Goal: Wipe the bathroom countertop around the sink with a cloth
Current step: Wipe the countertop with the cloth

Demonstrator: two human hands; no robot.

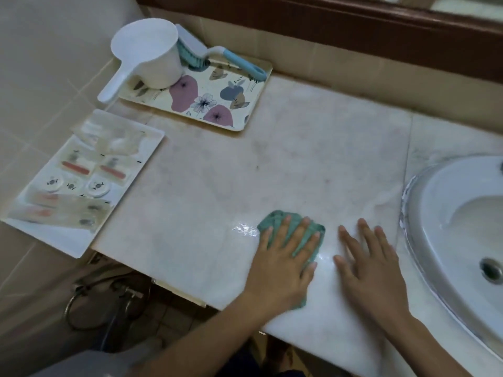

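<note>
Left hand (283, 257) lies flat with fingers spread, pressing a bunched teal cloth (273, 220) onto the marble desk (299, 159) near its front edge. Right hand (373, 270) is open too, palm down on the bare stone just beside the cloth, holding nothing, between it and the sink (449, 202).

There's a wet shine right by the cloth, so I'd guess this patch is getting done, while the middle and back of the desk look dull with a few faint dark specks.

My tips for this step: spread the cloth out a bit so more of it touches, use overlapping strokes, and work back toward the wall. Run it along the sink rim as well. The floral tray (268, 74) with the white dipper (152, 50) and brush (236, 61), and the white tray (68, 240) of toiletries, would need lifting to wipe underneath.
</note>
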